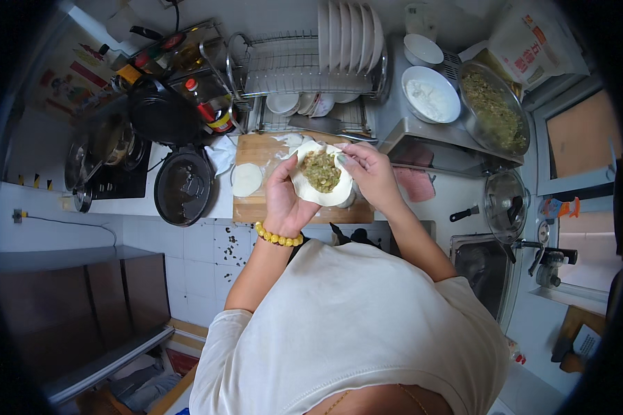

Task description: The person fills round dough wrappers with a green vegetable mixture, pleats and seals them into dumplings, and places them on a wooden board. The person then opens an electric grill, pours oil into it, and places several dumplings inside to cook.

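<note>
A round dough wrapper lies open across my left hand, with the palm and fingers beneath it. Chopped green filling is heaped in its middle. At the wrapper's right upper edge, the thumb and fingers of my right hand pinch the rim. Under both hands is a wooden cutting board dusted with flour. Another flat dough round rests at the board's left side. Pale dough sits at the board's back edge, and more is partly hidden below my right hand.
An open electric pan stands left of the board. Behind lies a cleaver below a dish rack of plates. To the right, a bowl of flour and a steel basin of filling sit on an oven-like appliance. A sink is further right.
</note>
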`<state>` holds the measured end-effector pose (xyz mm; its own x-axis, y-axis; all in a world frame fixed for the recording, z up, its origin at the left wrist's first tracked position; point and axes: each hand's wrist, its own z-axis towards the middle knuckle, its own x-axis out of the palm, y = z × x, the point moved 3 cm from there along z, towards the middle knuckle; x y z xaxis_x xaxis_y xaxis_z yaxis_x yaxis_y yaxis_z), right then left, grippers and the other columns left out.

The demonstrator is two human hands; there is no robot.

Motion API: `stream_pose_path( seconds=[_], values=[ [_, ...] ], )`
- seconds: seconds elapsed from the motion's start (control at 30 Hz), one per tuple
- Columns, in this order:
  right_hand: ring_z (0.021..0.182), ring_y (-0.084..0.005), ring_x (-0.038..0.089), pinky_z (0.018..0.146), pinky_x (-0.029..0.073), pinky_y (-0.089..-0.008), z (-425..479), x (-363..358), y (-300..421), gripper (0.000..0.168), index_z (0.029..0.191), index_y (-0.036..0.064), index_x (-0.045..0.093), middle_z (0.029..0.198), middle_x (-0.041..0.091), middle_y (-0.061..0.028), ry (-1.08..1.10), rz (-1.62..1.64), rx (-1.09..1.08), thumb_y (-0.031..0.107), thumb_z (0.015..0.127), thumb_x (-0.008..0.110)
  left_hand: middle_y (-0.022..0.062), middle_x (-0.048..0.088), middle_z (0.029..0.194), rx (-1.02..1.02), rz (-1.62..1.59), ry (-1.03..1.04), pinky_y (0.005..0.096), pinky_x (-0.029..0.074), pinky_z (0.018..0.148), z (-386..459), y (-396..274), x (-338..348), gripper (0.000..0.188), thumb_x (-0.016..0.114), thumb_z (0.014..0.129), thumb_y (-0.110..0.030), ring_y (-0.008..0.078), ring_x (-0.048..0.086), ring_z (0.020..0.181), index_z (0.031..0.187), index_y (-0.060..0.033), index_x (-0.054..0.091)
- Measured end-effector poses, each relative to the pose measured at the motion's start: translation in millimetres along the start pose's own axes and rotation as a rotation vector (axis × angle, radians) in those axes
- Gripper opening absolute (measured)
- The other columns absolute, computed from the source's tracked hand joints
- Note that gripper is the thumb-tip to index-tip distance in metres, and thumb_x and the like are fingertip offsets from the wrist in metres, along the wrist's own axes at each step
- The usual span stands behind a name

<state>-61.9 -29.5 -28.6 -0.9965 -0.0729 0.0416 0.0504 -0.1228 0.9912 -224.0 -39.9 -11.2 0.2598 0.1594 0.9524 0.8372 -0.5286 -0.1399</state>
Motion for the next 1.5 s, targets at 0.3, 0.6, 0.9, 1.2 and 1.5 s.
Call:
stream_pose_path(
  seconds=[0.3, 0.6, 0.9, 1.2, 1.5],
  values=[
    [0.081, -0.0253, 0.062, 0.073, 0.048, -0.0329, 8, 86, 12, 0.015, 0.101, -0.002, 0.059, 0.095, 0.061, -0.0132, -0.115, -0.482, -0.217, 0.002, 0.087, 0.058, 0.0133, 0.057, 0.127, -0.013, 0.132, -0.032, 0.0455, 0.044, 0.103, -32, -71, -25, 0.039, 0.044, 0.096, -0.023, 0.0273, 0.056, 0.119, 0.128, -0.0016, 0.050],
    [0.076, -0.0102, 0.056, 0.067, 0.047, -0.0241, 15, 136, -6, 0.017, 0.104, -0.001, 0.060, 0.091, 0.055, -0.0052, -0.088, -0.171, -0.081, -0.002, 0.087, 0.058, 0.0143, 0.058, 0.125, 0.034, 0.330, -0.095, 0.0445, 0.048, 0.099, -54, -121, -45, 0.039, 0.044, 0.098, -0.024, 0.0280, 0.059, 0.114, 0.129, 0.0001, 0.048],
    [0.083, -0.0115, 0.060, 0.070, 0.049, -0.0256, 18, 162, -3, 0.012, 0.099, -0.001, 0.060, 0.091, 0.061, -0.0090, -0.052, -0.468, -0.238, 0.000, 0.087, 0.060, 0.0124, 0.060, 0.121, 0.041, 0.395, -0.078, 0.0424, 0.050, 0.097, -66, -143, -54, 0.037, 0.044, 0.099, -0.024, 0.0259, 0.060, 0.112, 0.128, -0.0014, 0.048],
    [0.072, -0.0090, 0.055, 0.065, 0.045, -0.0235, 21, 167, -3, 0.018, 0.103, -0.001, 0.060, 0.087, 0.057, -0.0050, -0.014, -0.304, -0.222, 0.002, 0.086, 0.062, 0.0072, 0.059, 0.118, 0.006, 0.426, -0.053, 0.0341, 0.052, 0.093, -74, -146, -49, 0.031, 0.045, 0.099, -0.021, 0.0181, 0.061, 0.108, 0.126, -0.0065, 0.048],
    [0.069, -0.0104, 0.053, 0.063, 0.044, -0.0247, 25, 162, -1, 0.012, 0.096, -0.002, 0.062, 0.087, 0.056, -0.0044, 0.028, -0.353, -0.328, 0.002, 0.085, 0.062, 0.0099, 0.061, 0.117, -0.012, 0.460, -0.086, 0.0343, 0.052, 0.093, -69, -147, -48, 0.035, 0.042, 0.101, -0.025, 0.0191, 0.062, 0.107, 0.125, -0.0014, 0.050]
  ],
)
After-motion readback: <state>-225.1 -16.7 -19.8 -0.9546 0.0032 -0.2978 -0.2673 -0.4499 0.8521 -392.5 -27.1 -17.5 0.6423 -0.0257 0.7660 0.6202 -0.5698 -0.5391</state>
